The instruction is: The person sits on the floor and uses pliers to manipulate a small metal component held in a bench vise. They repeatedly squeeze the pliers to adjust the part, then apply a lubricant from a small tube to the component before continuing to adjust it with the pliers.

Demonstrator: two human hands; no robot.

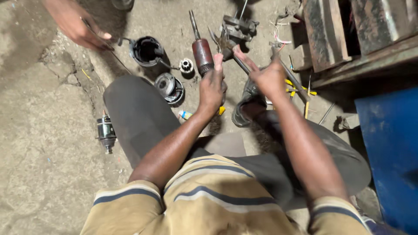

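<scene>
Concrete floor (39, 143), rough and dusty, bears scattered motor parts (170, 87).

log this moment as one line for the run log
left hand: grips dark red cylindrical motor armature | right hand: open, fingers spread | another person's hand: by black round metal housing

You wear a tan short-sleeved shirt (209, 196) with navy-and-white stripes, dark grey trousers (135, 113), a worn dark shoe (246, 109); your forearms are bare.
</scene>
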